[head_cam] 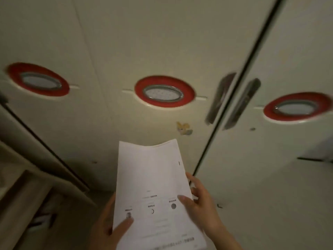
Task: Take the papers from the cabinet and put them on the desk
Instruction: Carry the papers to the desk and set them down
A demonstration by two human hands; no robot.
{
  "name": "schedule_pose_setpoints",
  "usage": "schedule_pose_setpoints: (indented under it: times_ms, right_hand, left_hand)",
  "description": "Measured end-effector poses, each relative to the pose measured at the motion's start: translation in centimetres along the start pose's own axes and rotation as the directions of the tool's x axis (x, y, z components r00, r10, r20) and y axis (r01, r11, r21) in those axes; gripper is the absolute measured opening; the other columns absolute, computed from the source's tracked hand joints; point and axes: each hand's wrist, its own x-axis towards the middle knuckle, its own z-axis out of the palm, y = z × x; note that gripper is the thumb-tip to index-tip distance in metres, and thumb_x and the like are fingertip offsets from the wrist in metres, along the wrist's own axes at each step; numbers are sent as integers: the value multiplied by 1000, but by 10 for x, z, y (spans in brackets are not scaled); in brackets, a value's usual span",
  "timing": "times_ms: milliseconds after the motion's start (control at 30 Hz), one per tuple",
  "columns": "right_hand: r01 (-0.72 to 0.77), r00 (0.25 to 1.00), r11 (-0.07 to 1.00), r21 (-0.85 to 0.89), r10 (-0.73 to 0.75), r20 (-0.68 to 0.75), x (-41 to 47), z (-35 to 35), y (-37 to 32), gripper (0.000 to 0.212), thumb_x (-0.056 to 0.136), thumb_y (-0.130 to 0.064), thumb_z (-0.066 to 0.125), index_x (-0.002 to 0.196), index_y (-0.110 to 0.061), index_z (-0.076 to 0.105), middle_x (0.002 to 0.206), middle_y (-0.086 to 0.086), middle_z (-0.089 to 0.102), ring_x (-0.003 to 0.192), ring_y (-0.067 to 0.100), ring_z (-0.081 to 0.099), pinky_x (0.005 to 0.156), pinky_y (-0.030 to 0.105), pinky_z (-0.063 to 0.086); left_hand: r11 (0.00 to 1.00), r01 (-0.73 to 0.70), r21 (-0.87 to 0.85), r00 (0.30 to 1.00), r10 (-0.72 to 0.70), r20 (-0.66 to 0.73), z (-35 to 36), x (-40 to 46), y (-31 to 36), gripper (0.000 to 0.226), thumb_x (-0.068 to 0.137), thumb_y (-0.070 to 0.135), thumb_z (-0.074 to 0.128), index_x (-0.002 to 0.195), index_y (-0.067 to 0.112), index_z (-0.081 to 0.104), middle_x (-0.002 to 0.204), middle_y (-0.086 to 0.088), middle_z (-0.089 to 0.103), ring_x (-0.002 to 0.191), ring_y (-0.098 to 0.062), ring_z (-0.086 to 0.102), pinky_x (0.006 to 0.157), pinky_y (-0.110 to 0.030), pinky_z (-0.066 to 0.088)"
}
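Centrally, a sheaf of white papers (153, 186) is held upright before the closed cabinet doors (162, 42). Left hand (110, 226): thumb pressed on the printed front face at the lower left edge, fingers hidden behind the sheets. Right hand (200, 201): closed on the right edge, thumb on the front, fingers curled behind. Each door bears a red oval ring (164, 92); dark handles (220, 98) flank the door gap. A small sticker (183, 129) sits above the sheets.

A home bedroom: cream wardrobe doors (162, 42), red oval insets (164, 91), cartoon sticker (184, 128).
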Motion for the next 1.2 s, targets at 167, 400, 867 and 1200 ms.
schedule_pose_setpoints:
  times_ms: [167, 400, 867, 1200]
  right_hand:
    - [-26, 986, 997, 70, 37, -163, -32, -122, 29, 62, 77, -5, 65, 119, -49, 49, 98, 5, 75, 89, 22, 71, 76, 40, 60]
    - [-39, 871, 991, 125, 95, -481, -102, -317, 72, 62, 80, 1, 63, 125, -39, 47, 100, 8, 71, 87, 18, 70, 69, 30, 60]
    - [44, 336, 946, 322, 289, -896, -227, -608, 173, 58, 84, -5, 62, 128, -38, 41, 106, 4, 68, 86, 16, 71, 63, 29, 61]
    - [111, -9, 891, 441, 445, -896, -323, -769, 242, 57, 84, 0, 60, 123, -38, 43, 110, 2, 69, 94, 18, 70, 68, 33, 62]
  left_hand:
    - [976, -211, 46, 967, 201, 158, 110, -13, 33, 71, 69, 8, 77, 103, 63, 49, 90, 59, 50, 92, 20, 57, 80, -11, 49]
    - [957, -265, -118, 840, 290, 459, 311, -42, 100, 70, 73, -4, 71, 116, 47, 50, 97, 54, 53, 95, 21, 55, 71, 4, 43]
    - [938, -262, -228, 308, 305, 901, 697, -128, 226, 69, 77, -5, 65, 126, 38, 43, 95, 18, 65, 71, 7, 68, 50, -11, 53]
    - [922, -287, -261, -103, 241, 965, 941, -240, 273, 67, 76, -1, 69, 110, 55, 51, 112, 13, 69, 99, -17, 69, 65, -19, 58]
